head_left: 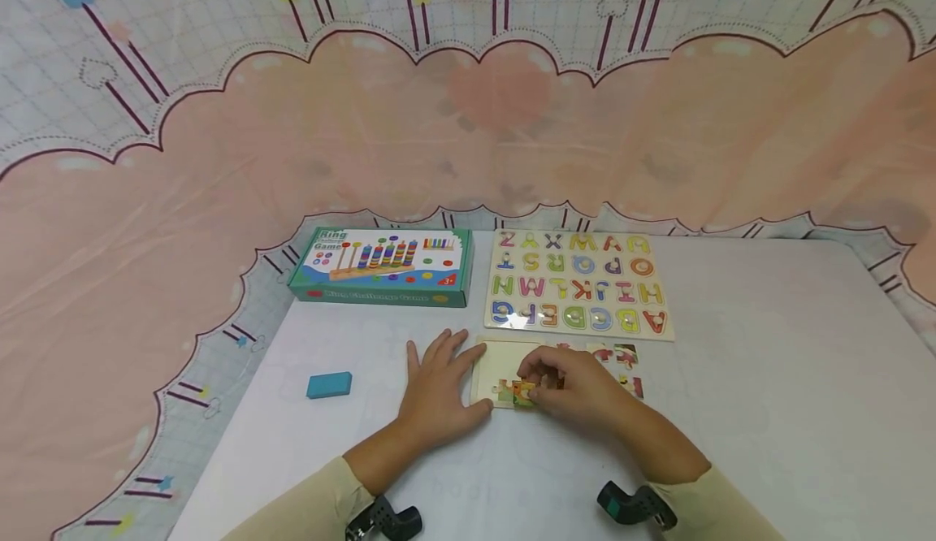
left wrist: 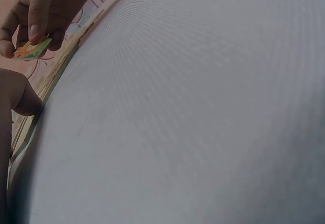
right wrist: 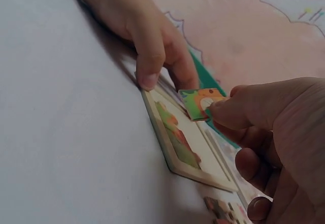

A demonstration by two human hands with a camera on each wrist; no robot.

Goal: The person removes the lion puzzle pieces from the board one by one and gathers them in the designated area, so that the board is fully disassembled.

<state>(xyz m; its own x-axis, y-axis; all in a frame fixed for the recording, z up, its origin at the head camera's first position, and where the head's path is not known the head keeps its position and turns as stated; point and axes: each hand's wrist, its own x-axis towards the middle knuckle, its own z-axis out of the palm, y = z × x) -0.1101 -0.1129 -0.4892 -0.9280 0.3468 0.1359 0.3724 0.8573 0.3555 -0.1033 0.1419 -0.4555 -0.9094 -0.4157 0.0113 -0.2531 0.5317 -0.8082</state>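
Observation:
My right hand pinches a small green and orange jigsaw piece between thumb and fingertips, over a shallow wooden puzzle tray. The right wrist view shows the piece tilted and raised above the tray. Several fitted pieces lie in a row along the tray's near side; the rest of its pale base shows bare. My left hand has its fingers spread, the thumb touching the tray's near left corner and the index finger its far left corner. Part of the tray is hidden under my right hand.
Loose jigsaw pieces lie right of the tray, partly behind my right hand. Beyond the tray is an alphabet board. A green ring game box stands at the back left, and a blue block lies left of my left hand.

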